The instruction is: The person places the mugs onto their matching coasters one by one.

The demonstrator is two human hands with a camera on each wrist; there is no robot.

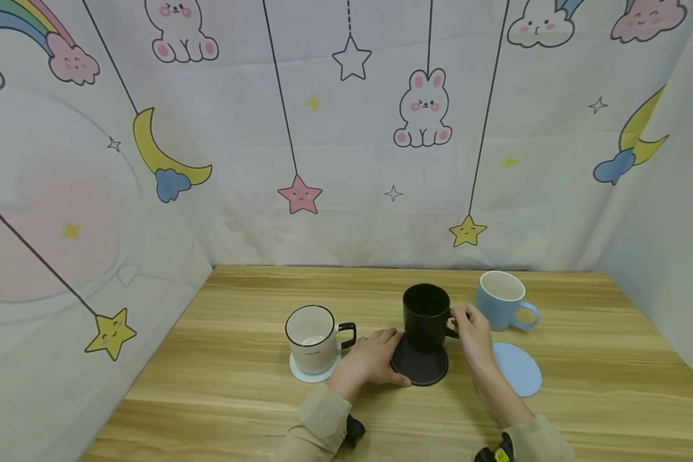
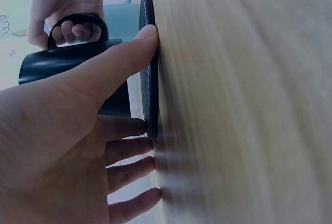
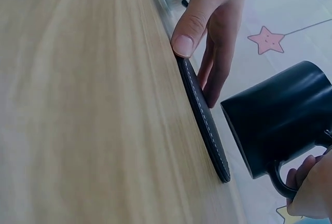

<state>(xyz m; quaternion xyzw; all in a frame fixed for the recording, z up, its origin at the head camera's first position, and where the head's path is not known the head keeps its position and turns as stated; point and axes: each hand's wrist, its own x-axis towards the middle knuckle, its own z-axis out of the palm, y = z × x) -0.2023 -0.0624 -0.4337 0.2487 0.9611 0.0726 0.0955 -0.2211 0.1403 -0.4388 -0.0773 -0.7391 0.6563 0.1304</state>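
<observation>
My right hand (image 1: pixel 475 337) grips the handle of a black mug (image 1: pixel 426 317), fingers curled through it. The mug hangs above the far part of a round black coaster (image 1: pixel 420 370); the right wrist view shows a gap between the mug (image 3: pixel 280 112) and the stitched coaster (image 3: pixel 203 120). The coaster lies flat on the wooden table. My left hand (image 1: pixel 372 359) holds its left side by the edge, thumb at the near rim and index finger farther round. In the left wrist view, the other fingers of the left hand (image 2: pixel 62 125) spread towards the tabletop.
Left of my left hand, a white mug (image 1: pixel 312 343) with a black rim and handle stands on a pale coaster (image 1: pixel 299 373). A light-blue mug (image 1: pixel 499 308) stands at the back right, behind a blue coaster (image 1: pixel 520 369). A patterned curtain (image 1: pixel 369 237) hangs beyond the wooden table (image 1: pixel 237 398).
</observation>
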